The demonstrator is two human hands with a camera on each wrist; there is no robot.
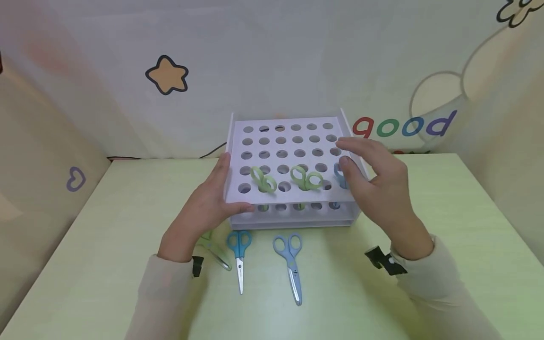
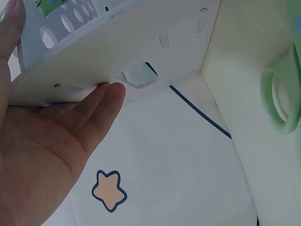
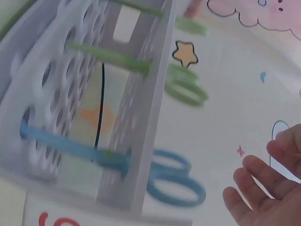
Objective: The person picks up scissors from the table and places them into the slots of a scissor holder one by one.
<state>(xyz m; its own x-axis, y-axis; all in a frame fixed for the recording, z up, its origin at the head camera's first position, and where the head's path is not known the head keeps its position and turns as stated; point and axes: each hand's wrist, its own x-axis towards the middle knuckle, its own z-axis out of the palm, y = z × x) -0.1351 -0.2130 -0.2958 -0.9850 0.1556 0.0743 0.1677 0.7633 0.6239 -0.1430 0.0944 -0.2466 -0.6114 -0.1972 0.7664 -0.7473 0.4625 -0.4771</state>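
A white rack with rows of round holes stands on the table. My left hand holds its left front corner, thumb on the front edge and fingers against the side panel. Two green scissors and blue scissors stand in its front holes, handles up, blades down through the lower tier. My right hand hovers by the rack's right side; the right wrist view shows its fingers loosely bent, apart from the blue handles, holding nothing.
Before the rack lie teal scissors, lavender scissors and green scissors, the last partly hidden by my left wrist. A printed cloth backdrop rises behind the table.
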